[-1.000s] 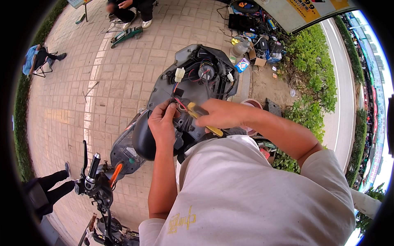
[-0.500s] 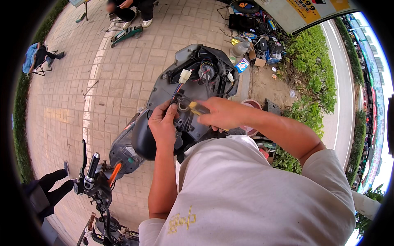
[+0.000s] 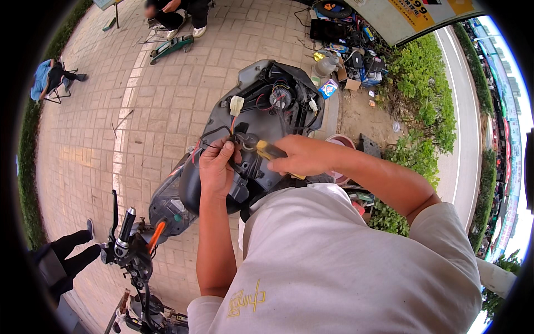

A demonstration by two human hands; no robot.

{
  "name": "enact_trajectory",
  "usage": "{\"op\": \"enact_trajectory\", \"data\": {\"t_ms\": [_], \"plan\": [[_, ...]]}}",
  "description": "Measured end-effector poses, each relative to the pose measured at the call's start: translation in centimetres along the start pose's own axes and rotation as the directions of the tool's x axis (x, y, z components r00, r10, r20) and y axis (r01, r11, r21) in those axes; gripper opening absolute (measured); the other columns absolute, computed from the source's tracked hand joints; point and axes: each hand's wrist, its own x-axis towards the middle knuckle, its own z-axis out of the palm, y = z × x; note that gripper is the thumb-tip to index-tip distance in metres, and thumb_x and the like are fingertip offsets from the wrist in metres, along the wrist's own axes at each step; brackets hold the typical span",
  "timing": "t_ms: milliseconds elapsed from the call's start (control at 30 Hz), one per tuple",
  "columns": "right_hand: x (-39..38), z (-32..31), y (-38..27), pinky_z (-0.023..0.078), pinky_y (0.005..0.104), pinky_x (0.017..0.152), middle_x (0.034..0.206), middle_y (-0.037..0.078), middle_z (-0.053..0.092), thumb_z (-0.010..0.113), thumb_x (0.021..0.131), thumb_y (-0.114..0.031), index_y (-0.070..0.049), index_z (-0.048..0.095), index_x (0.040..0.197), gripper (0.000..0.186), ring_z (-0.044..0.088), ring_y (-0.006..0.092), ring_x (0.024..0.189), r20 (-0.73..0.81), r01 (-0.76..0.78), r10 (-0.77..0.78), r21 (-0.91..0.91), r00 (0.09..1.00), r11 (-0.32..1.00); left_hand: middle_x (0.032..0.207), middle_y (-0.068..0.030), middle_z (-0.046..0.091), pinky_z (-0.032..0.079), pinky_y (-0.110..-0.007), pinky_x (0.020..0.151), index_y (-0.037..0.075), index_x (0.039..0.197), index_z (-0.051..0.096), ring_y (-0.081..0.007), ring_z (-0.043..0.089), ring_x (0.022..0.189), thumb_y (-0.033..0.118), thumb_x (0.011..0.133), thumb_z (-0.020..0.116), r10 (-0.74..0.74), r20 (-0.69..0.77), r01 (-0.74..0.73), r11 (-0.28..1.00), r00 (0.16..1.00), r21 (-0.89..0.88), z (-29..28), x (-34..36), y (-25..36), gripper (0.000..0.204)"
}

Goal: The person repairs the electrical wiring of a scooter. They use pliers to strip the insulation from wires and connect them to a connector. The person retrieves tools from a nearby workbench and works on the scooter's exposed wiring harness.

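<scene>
— Which step is yours now?
— You seem to be working the wires (image 3: 233,123) below the white connector (image 3: 236,106), over the dark plastic housing (image 3: 270,123); the next move likely calls for holding them steady.
— And your hands?
— Your left hand (image 3: 217,165) pinches the wires; your right hand (image 3: 303,156) grips the yellow-handled pliers (image 3: 262,147), whose bite I can't make out.

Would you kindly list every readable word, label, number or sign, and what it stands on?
I don't copy wording, only place it.
Shirt: yellow lettering.
Slanted signboard: large white and dark print on yellow.
Blue-and-white packet: too small to read.
Distant roadside signs: too small.
Black label, lower edge: too small.
</scene>
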Motion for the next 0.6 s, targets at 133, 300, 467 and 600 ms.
{"op": "enact_trajectory", "data": {"t_ms": [133, 300, 467, 600], "plan": [[-0.1, 0.0, -0.1, 0.049, 0.0317, 0.065, 0.080, 0.009, 0.064, 0.057, 0.089, -0.030, 0.004, 0.060, 0.092, 0.034, 0.062, 0.0174, 0.073, 0.029, -0.032, 0.029, 0.115, 0.999, 0.993, 0.087, -0.0112, 0.066, 0.049, -0.027, 0.062, -0.003, 0.101, 0.064, -0.0150, 0.058, 0.068, 0.004, 0.088, 0.064, -0.024, 0.027, 0.025, 0.999, 0.999, -0.023, -0.2, 0.1, 0.0, 0.014], [-0.8, -0.3, -1.0, 0.049, 0.0296, 0.065, 0.083, 0.008, 0.064, 0.056, 0.091, -0.027, 0.003, 0.059, 0.096, 0.031, 0.062, 0.0153, 0.075, 0.116, -0.130, 0.099, 0.302, 0.988, 0.944, 0.086, -0.0113, 0.066, 0.048, -0.027, 0.062, -0.002, 0.099, 0.064, -0.0154, 0.056, 0.066, 0.004, 0.089, 0.062, -0.049, 0.058, 0.051, 0.998, 0.997, -0.039, -0.2, 0.0, 0.0, 0.012], [-0.7, -0.7, 0.1, 0.049, 0.0294, 0.062, 0.083, 0.008, 0.063, 0.057, 0.089, -0.028, 0.004, 0.057, 0.098, 0.033, 0.060, 0.0148, 0.073, 0.137, -0.050, 0.020, 0.215, 0.990, 0.975, 0.085, -0.0106, 0.065, 0.045, -0.026, 0.061, -0.002, 0.097, 0.063, -0.0146, 0.054, 0.064, 0.006, 0.089, 0.063, -0.113, 0.179, 0.129, 0.988, 0.977, -0.079, -0.8, 0.1, 0.3, 0.011], [-0.7, -1.0, -0.1, 0.048, 0.0312, 0.062, 0.083, 0.008, 0.063, 0.056, 0.089, -0.029, 0.004, 0.057, 0.100, 0.035, 0.058, 0.0152, 0.070, 0.103, -0.060, 0.056, 0.031, 0.993, 0.998, 0.081, -0.0092, 0.064, 0.043, -0.024, 0.059, -0.001, 0.096, 0.065, -0.0137, 0.052, 0.063, 0.006, 0.089, 0.063, -0.142, 0.144, 0.144, 0.990, 0.979, -0.002, -0.5, 0.1, 0.7, 0.010]]}}
